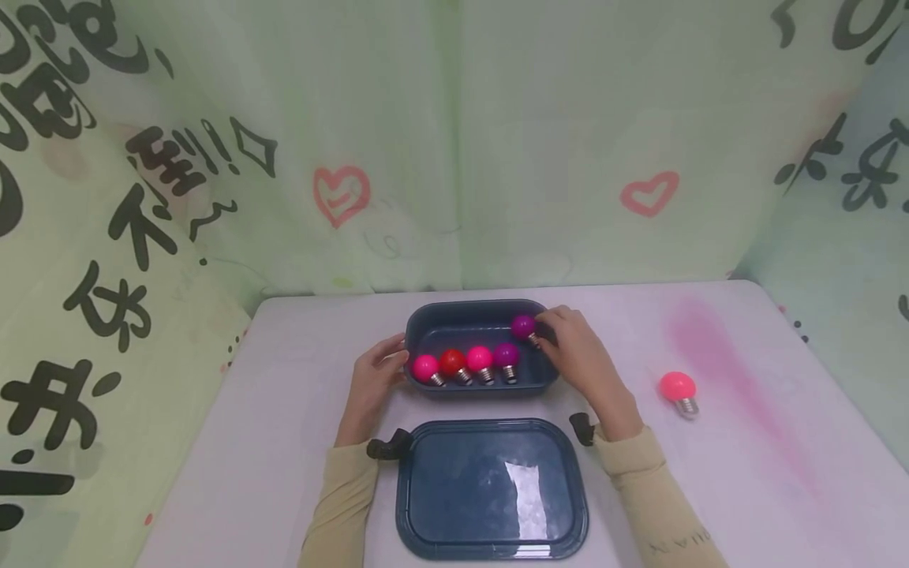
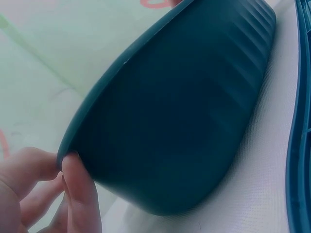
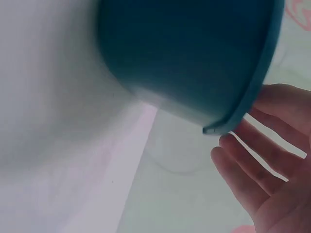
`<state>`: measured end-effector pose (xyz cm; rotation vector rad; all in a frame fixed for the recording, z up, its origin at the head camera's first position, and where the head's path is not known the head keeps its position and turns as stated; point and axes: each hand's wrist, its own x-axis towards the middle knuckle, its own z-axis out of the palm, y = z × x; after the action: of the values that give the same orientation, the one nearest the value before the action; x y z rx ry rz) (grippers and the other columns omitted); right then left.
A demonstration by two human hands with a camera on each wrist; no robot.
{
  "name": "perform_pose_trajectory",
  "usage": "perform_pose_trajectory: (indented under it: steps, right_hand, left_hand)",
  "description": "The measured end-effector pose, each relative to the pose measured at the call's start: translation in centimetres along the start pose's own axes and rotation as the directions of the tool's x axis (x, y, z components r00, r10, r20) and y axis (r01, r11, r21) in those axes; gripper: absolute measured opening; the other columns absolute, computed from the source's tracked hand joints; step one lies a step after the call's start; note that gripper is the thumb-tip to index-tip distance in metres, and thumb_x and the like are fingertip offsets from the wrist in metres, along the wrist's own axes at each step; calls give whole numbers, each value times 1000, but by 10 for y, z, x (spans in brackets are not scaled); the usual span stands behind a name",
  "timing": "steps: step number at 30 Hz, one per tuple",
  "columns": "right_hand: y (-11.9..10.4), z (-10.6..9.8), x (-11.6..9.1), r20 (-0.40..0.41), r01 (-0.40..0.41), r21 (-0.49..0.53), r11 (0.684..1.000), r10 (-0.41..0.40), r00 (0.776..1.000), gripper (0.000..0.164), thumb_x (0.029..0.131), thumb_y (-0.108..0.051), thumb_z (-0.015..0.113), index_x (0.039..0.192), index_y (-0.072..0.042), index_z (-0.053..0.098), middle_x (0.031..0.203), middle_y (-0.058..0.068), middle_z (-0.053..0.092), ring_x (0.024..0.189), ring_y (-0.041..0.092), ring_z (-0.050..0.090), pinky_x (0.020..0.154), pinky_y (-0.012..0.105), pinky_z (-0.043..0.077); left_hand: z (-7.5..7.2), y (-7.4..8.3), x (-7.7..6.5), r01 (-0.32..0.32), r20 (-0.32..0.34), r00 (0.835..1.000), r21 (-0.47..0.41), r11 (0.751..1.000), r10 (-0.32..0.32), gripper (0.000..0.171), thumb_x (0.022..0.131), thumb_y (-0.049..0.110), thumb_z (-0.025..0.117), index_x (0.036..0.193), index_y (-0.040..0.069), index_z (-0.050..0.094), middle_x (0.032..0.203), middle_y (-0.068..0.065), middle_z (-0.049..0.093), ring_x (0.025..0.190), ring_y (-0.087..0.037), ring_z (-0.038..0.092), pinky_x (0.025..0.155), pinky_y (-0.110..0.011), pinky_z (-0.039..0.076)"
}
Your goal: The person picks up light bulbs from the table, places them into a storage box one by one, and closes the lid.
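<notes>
A dark blue plastic box point(image 1: 483, 390) holds a row of light bulbs along its near side: two pink bulbs point(image 1: 479, 358), a red bulb point(image 1: 452, 362) and a purple bulb point(image 1: 506, 355). At the box's left end my left hand point(image 1: 374, 379) grips the rim, thumb and finger pinching it in the left wrist view. My right hand point(image 1: 577, 347) reaches over the right end, its fingertips pinching the metal base of a second purple bulb point(image 1: 523, 326) inside the box. In the right wrist view the box wall hides that bulb, and the other fingers spread outside the rim.
A dark blue lid point(image 1: 490, 489) lies on the white table point(image 1: 248, 442) just in front of the box. To the right of my right hand, another pink bulb point(image 1: 678, 386) lies on the table. Behind stands a pale green curtain point(image 1: 497, 158) with drawn hearts.
</notes>
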<state>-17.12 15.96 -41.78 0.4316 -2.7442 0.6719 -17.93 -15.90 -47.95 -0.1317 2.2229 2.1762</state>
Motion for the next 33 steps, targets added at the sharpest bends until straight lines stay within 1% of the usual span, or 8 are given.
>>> perform_pose_trajectory:
  steps: [4, 9, 13, 16, 22, 25, 28, 33]
  right_hand:
    - [3, -5, -7, 9, -38, 0, 999, 38, 999, 34, 86, 0, 71, 118, 7, 63, 116, 24, 61, 112, 41, 55, 101, 52, 46]
    - [8, -13, -17, 44, -84, -10, 996, 84, 995, 37, 88, -3, 69, 123, 8, 60, 123, 26, 58, 117, 41, 52, 104, 53, 43]
    - [15, -18, -25, 53, -89, -5, 996, 89, 995, 40, 88, -2, 69, 125, 9, 58, 125, 28, 56, 119, 44, 50, 105, 55, 42]
    - [22, -20, -30, 56, -98, -8, 995, 98, 994, 41, 88, -1, 69, 126, 10, 57, 126, 29, 55, 120, 45, 49, 106, 56, 41]
    - [29, -25, -38, 89, -170, -42, 985, 173, 981, 43, 90, -6, 68, 129, 8, 55, 131, 30, 51, 124, 46, 47, 106, 58, 40]
    - [32, -30, -42, 94, -198, -49, 979, 202, 975, 44, 89, -5, 69, 129, 8, 55, 132, 31, 50, 124, 47, 45, 105, 60, 41]
    - [35, -36, -47, 88, -209, -54, 976, 213, 973, 44, 89, -4, 69, 128, 9, 55, 132, 32, 50, 124, 48, 45, 104, 60, 41]
    - [45, -43, -55, 90, -197, -62, 978, 202, 975, 43, 88, -3, 69, 127, 12, 54, 129, 33, 50, 121, 50, 45, 103, 61, 40]
  left_hand:
    - [0, -2, 0, 6, -3, 1000, 4, 1000, -6, 39, 93, 10, 66, 132, 5, 63, 127, -19, 63, 95, -14, 66, 70, -23, 55]
    - [-1, -3, 1, -1, 3, 1000, 2, 1000, 1, 38, 94, 11, 66, 132, 5, 63, 127, -20, 62, 99, -20, 66, 71, -22, 55]
    - [-1, -2, 1, -1, 5, 1000, 7, 1000, 1, 38, 94, 11, 66, 131, 5, 63, 127, -20, 62, 99, -22, 66, 71, -23, 56]
    - [-1, -1, 1, -2, 4, 1000, -3, 1000, 2, 38, 94, 9, 65, 132, 5, 63, 127, -20, 62, 98, -20, 66, 70, -23, 56]
    - [-2, -1, 0, 1, 11, 1000, -59, 998, 0, 39, 93, 6, 65, 132, 3, 62, 126, -21, 61, 97, -17, 66, 70, -25, 57]
    - [-3, -1, -1, 0, 17, 1000, -53, 999, 1, 39, 94, 6, 64, 132, 3, 61, 126, -21, 60, 96, -17, 66, 70, -25, 57]
    - [-2, -1, -1, 2, 21, 1000, -44, 999, -1, 39, 94, 8, 65, 132, 4, 61, 127, -21, 60, 97, -19, 66, 71, -25, 57]
    - [-2, -1, 0, 22, 29, 999, -47, 999, -21, 39, 95, 10, 65, 133, 4, 61, 130, -21, 60, 101, -24, 65, 71, -23, 56]
